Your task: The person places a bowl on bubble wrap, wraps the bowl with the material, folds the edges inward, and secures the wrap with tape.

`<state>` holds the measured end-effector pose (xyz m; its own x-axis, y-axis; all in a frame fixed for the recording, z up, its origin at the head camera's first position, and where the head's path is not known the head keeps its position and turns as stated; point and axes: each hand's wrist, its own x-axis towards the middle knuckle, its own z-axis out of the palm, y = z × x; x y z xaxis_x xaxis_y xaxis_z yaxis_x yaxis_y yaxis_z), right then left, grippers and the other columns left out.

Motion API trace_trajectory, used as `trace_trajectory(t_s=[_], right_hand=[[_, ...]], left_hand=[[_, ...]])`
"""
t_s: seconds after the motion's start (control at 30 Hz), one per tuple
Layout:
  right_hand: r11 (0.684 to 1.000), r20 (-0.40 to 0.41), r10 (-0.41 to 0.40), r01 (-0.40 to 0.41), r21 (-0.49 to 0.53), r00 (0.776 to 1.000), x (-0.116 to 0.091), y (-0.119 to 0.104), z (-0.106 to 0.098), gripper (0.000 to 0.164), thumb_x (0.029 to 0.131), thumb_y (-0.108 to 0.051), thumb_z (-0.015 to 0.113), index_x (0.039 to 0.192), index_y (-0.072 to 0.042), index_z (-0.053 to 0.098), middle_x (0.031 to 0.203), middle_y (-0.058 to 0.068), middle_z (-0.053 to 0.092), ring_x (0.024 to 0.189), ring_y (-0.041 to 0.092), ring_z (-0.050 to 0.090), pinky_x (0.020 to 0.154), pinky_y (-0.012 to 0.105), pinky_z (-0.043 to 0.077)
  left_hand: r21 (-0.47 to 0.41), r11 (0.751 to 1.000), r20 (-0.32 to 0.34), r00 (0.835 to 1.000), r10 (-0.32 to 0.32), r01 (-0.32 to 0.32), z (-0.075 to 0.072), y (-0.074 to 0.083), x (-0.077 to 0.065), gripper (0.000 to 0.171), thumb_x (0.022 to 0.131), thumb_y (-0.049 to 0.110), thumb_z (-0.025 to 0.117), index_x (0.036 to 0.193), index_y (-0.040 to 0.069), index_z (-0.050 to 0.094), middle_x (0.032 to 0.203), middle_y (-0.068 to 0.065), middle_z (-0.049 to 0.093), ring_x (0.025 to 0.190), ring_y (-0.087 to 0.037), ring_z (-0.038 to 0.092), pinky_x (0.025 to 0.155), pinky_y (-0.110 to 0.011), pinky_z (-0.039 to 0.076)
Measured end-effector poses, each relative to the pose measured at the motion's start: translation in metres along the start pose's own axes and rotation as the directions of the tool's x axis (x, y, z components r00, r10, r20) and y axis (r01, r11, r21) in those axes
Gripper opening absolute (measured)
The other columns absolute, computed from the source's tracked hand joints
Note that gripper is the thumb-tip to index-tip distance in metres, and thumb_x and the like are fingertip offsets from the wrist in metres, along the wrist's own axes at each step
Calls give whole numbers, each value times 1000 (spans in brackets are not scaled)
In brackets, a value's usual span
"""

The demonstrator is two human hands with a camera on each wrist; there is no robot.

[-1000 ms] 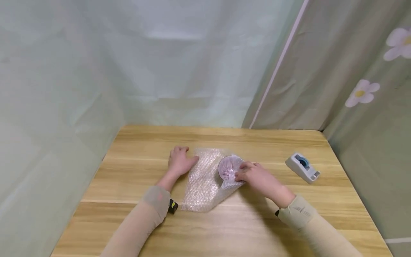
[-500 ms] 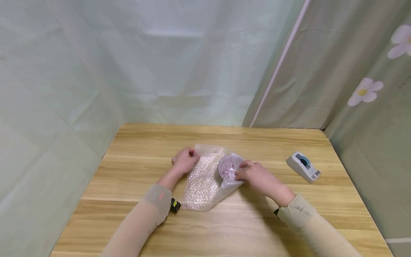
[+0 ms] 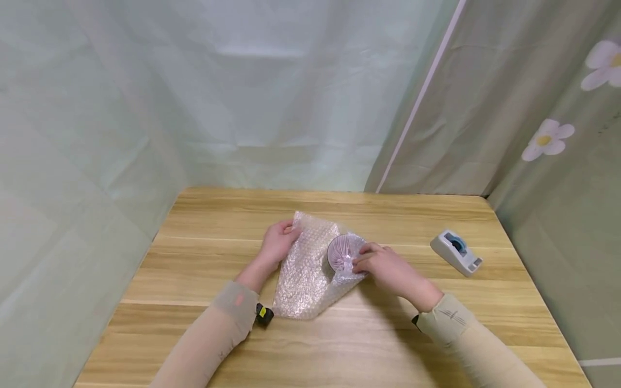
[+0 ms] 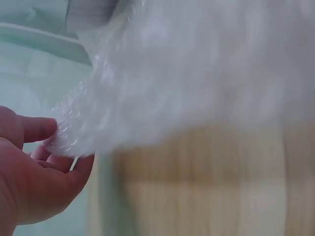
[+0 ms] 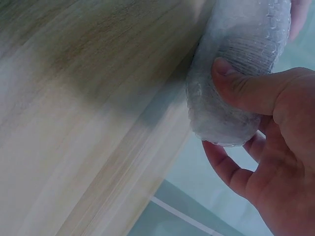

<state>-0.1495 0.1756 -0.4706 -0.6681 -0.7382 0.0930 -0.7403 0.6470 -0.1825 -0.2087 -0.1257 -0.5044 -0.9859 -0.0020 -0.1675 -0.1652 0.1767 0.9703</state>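
Currently, left hand (image 3: 278,245) pinches the far-left corner of a clear, rectangular sheet of plastic bubble wrap (image 3: 303,272), thumb on one face, fingers on the other; left wrist view shows that corner raised off the worktop (image 3: 218,215), a light wood-grain surface. Right hand (image 3: 392,274) clamps the wrapped side of a round, pale-purple object with radiating lines and a dark rim (image 3: 339,252), thumb and fingers to either side of it, bubble wrap between. Object sits on the right part of the sheet, near worktop centre, between both hands; wrap is folded over its right side, left side of its round face uncovered. Exact kind of object: cannot tell. White tape dispenser with a blue roll (image 3: 452,258) lies to the right, well apart from the right hand. Beige sleeves (image 3: 206,334) cover both forearms. Pale green curtain (image 3: 271,97) hangs behind; white daisies with yellow centres (image 3: 548,140) at right.
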Motion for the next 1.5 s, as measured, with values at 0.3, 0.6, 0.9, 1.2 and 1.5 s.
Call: trace_trajectory(t_s=[0.3, 0.6, 0.9, 1.2, 1.5], right_hand=[[1000, 1, 1, -1, 1, 1000, 2, -3, 3, 37, 85, 9, 65, 106, -18, 78, 119, -4, 71, 118, 26, 55, 83, 49, 52], [1000, -14, 10, -10, 11, 1000, 2, -3, 2, 39, 81, 12, 66, 104, -16, 78, 117, -2, 72, 116, 28, 56, 82, 50, 52], [999, -4, 35, -35, 12, 999, 1, -2, -2, 37, 82, 11, 66, 104, -17, 78, 118, -2, 72, 117, 28, 56, 83, 50, 53], [999, -5, 50, -50, 6, 999, 1, -5, -3, 35, 82, 9, 68, 104, -17, 78, 116, -2, 72, 117, 29, 57, 82, 50, 53], [999, -20, 43, -43, -26, 999, 3, -8, 0, 33, 80, 6, 71, 103, -18, 78, 109, -4, 73, 115, 28, 58, 79, 47, 54]], left_hand=[[59, 998, 13, 1000, -1, 0, 15, 0, -4, 36, 96, 33, 65, 118, 4, 61, 105, -12, 66, 87, -21, 62, 73, -34, 54], [131, 989, 16, 998, -66, 63, 18, 9, 4, 45, 100, 38, 54, 116, -2, 65, 113, -18, 65, 104, -31, 60, 92, -49, 51], [132, 983, 131, 980, -147, 130, 28, 22, 9, 62, 101, 43, 51, 142, -3, 48, 142, -24, 51, 130, -40, 49, 110, -55, 38], [110, 993, 136, 990, -43, 28, 39, 27, 7, 51, 104, 39, 47, 138, 2, 56, 144, -19, 52, 136, -36, 45, 113, -51, 34], [173, 964, 215, 963, 163, -202, 42, 55, -14, 39, 106, 37, 42, 134, 17, 62, 138, -8, 60, 129, -28, 53, 111, -49, 38]])
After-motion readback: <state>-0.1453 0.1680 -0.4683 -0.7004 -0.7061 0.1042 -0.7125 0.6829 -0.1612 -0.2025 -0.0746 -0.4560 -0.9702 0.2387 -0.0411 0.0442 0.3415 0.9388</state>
